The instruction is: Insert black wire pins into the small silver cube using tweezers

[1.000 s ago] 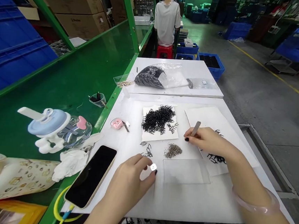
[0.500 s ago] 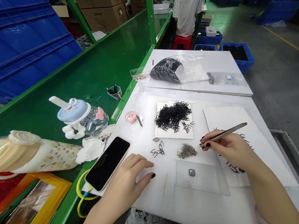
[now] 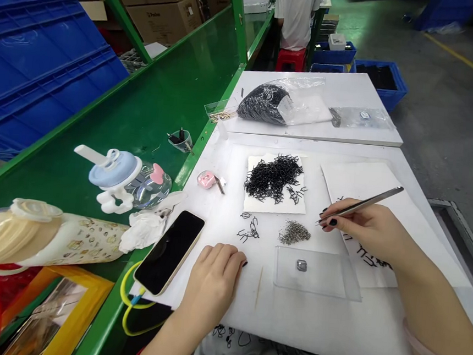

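My right hand [image 3: 368,228] grips steel tweezers [image 3: 362,202], tips clear of the paper sheet [image 3: 364,227]. My left hand [image 3: 215,280] rests empty on the white board [image 3: 290,326], beside the smartphone [image 3: 168,251]. A small metal part [image 3: 301,265] lies on the clear plastic sheet [image 3: 329,277], between both hands.

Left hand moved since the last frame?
Yes, slightly to the right: the left hand now sits further from the phone, with a wider gap to the phone's edge.
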A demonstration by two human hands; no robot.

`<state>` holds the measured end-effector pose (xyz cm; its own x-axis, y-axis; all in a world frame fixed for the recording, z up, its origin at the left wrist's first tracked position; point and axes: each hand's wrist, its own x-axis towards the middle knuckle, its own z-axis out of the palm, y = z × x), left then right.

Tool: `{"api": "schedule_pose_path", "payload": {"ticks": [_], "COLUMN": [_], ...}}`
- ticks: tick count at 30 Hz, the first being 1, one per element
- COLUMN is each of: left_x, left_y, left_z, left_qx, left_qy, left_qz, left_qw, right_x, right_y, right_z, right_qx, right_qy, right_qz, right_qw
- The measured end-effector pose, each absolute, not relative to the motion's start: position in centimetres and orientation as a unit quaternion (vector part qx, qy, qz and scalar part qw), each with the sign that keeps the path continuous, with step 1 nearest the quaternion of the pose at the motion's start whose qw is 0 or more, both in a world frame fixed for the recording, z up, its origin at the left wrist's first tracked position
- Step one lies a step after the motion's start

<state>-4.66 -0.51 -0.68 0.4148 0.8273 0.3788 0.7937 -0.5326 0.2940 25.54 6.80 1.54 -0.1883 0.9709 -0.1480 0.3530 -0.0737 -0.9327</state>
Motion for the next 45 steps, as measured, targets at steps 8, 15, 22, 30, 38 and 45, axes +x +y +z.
{"api": "schedule_pose_path", "payload": {"ticks": [8, 15, 22, 30, 38, 45], "left_x": [1.4, 2.3, 1.6, -3.5, -3.6, -2.4], "left_y": [0.0, 0.8, 1.1, 1.2, 1.8, 2.6], "left_z": [2.0, 1.2, 1.3, 0.6, -1.2, -1.8], "left_qx": [0.832, 0.824, 0.820, 0.806, 0.842, 0.854], "left_qy": [0.417, 0.414, 0.411, 0.504, 0.500, 0.493], "left_qz": [0.351, 0.370, 0.364, 0.293, 0.202, 0.161], "left_qw": [0.103, 0.112, 0.159, 0.099, 0.002, -0.030], "right_x": [25.8, 26.0, 26.2, 26.1, 26.1, 26.1], "right_y": [6.6, 6.4, 6.4, 6.6, 6.5, 6.5], "right_z": [2.0, 2.5, 2.3, 2.5, 2.1, 2.5], "right_qx": [-0.525, -0.509, -0.491, -0.507, -0.526, -0.538], "right_qy": [-0.600, -0.586, -0.582, -0.593, -0.599, -0.597], "right_qz": [0.491, 0.483, 0.479, 0.470, 0.460, 0.455], "right_qw": [0.352, 0.406, 0.436, 0.413, 0.392, 0.384]}}
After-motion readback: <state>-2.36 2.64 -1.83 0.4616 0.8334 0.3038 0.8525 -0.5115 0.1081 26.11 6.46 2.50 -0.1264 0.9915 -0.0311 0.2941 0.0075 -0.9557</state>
